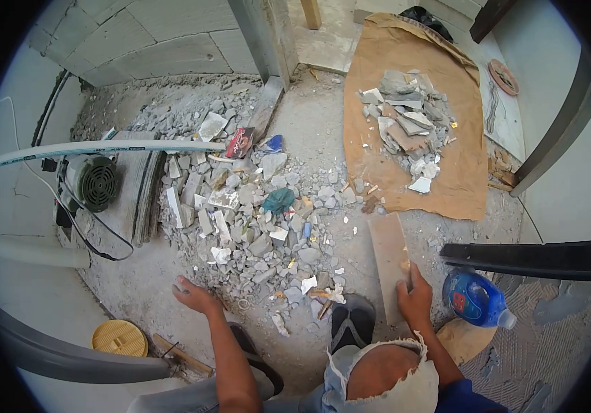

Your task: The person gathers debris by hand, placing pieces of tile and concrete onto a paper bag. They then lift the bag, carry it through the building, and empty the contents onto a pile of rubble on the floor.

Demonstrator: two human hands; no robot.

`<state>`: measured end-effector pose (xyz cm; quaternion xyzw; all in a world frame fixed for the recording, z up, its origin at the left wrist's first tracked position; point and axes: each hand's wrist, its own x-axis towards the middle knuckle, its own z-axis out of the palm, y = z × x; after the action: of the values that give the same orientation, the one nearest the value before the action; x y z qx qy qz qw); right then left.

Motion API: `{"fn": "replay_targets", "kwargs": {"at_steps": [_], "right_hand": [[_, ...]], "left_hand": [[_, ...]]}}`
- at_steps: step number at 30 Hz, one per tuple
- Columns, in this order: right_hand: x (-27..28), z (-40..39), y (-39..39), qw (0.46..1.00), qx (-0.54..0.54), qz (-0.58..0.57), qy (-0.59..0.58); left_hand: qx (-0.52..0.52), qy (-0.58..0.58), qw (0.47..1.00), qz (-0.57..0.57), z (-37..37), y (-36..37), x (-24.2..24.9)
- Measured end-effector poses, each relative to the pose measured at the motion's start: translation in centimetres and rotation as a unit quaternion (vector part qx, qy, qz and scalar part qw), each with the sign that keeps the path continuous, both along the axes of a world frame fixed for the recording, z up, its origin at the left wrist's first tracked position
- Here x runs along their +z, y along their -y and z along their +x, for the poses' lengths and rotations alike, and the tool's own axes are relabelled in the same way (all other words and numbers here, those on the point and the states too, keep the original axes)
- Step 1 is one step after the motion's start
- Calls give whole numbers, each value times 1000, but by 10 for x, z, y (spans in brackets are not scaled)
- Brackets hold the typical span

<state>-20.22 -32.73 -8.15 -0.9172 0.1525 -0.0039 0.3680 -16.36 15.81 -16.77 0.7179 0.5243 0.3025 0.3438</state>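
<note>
My right hand grips the right edge of a long tan piece of tile, which stands tilted over the floor beside my foot. My left hand holds nothing, its fingers apart, close over the near left edge of a rubble heap. In that heap lie grey broken chunks, white shards, a crumpled green scrap and a red packet. Beyond the tile, a brown sheet is spread on the floor with a pile of broken tile and rubble on it.
A pump motor with cables and a pale hose are at left. A blue bottle lies at right below a dark beam. A yellow round lid sits near the lower left frame. My sandalled feet are beside the heap.
</note>
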Motion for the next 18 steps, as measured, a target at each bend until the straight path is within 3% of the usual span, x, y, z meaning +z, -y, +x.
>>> {"fn": "replay_targets", "kwargs": {"at_steps": [2, 3, 10, 18], "right_hand": [[-4, -13, 10, 998, -56, 19, -32], [-11, -17, 10, 995, -80, 23, -53], [-53, 29, -17, 988, -107, -20, -108], [-2, 7, -10, 994, -46, -69, -72]], "left_hand": [[27, -43, 999, 2, 3, -12, -7], [14, 5, 999, -40, 6, -13, -9], [-172, 20, 985, -2, 27, 17, -11], [-198, 23, 980, 4, 23, 22, 0]]}}
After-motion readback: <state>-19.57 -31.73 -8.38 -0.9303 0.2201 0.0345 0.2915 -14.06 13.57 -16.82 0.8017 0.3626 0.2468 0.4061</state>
